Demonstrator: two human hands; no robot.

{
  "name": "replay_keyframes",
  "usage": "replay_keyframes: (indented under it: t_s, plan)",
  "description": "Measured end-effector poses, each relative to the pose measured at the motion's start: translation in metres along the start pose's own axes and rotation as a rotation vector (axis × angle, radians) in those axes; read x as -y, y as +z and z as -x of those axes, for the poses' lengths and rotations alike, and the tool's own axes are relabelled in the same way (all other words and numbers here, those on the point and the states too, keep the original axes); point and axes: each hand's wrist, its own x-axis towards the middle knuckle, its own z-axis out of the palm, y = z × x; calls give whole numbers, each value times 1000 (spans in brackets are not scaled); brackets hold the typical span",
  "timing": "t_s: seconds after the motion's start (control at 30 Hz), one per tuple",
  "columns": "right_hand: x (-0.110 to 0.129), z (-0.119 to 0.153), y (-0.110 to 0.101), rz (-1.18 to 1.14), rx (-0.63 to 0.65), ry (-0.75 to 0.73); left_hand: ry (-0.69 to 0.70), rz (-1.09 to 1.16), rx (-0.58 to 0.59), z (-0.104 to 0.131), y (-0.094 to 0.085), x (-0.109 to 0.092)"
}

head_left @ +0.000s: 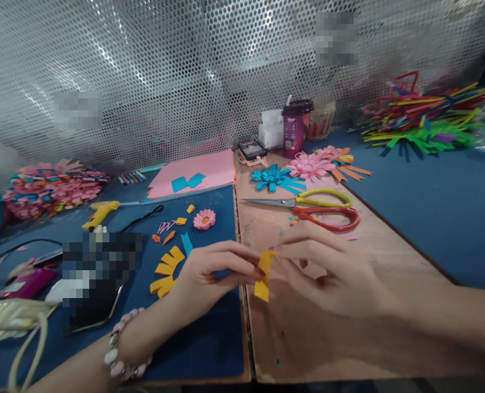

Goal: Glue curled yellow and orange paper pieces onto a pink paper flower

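A short yellow paper strip (262,286) hangs between my two hands, its upper end bent over toward the right. My left hand (215,267) pinches the strip by its side, and my right hand (328,267) has thumb and forefinger closed on the bent upper end. Left of my left hand, several yellow loops (169,265) lie on the blue mat, partly hidden by my wrist. A blue paper strip (187,244) and a small pink paper flower (204,219) lie just beyond that hand. Scissors (303,203) with yellow and red handles rest behind my right hand.
A yellow glue gun (100,214) and a dark blurred-out object (99,284) lie at left. Pink sheets (209,166) are at the back, near a purple cup (294,128) and a phone (251,148). Finished flowers (310,165) and bundled coloured strips (430,114) occupy the right.
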Motion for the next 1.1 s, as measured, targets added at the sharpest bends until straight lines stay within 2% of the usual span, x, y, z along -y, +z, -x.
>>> replay_keyframes:
  t_s: [0.17, 0.3, 0.47, 0.63, 0.8, 1.1]
  plan:
    - [0, 3, 2, 123, -76, -209, 138, -4, -20, -1, 2, -2]
    - [-3, 6, 0, 216, -34, -281, 159, -6, -26, -1, 2, -4]
    - [-2, 13, -2, 286, 44, -320, 172, -6, -41, 0, 2, -6]
    - [-2, 12, -3, 291, 45, -332, 175, 0, -36, 1, 2, -6]
    - [-2, 8, -8, 236, 134, -365, 165, 7, -38, 1, 2, -6]
    - [-2, 11, -7, 272, 162, -356, 160, 7, -61, 0, 4, -7]
